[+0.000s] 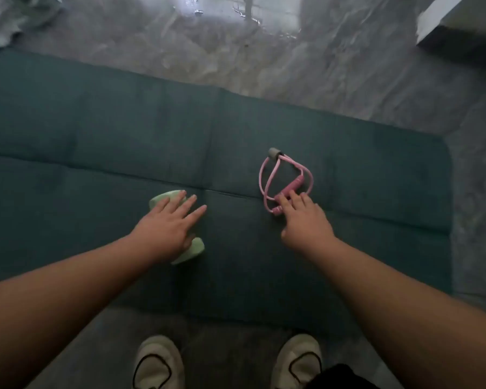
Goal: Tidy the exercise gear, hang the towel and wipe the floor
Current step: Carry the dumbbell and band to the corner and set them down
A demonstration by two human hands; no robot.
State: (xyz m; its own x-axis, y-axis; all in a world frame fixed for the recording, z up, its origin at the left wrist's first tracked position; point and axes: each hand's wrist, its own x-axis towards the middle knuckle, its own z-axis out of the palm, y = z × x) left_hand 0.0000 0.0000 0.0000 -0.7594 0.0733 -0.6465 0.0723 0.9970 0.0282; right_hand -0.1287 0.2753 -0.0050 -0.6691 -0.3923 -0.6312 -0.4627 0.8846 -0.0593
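A pale green dumbbell (192,249) lies on the dark teal exercise mat (96,141). My left hand (167,224) hovers flat over it with straight fingers, hiding its middle. To the right a pink resistance band (275,175) with a grey end piece lies coiled on the mat. My right hand (306,223) reaches onto its near pink handle, fingertips touching it; a closed grip does not show. A crumpled pale towel (9,21) lies on the grey floor at the top left.
The glossy grey marble floor (264,60) surrounds the mat. A white furniture corner (455,21) stands at the top right. My two light shoes (157,363) stand on the floor just before the mat's near edge.
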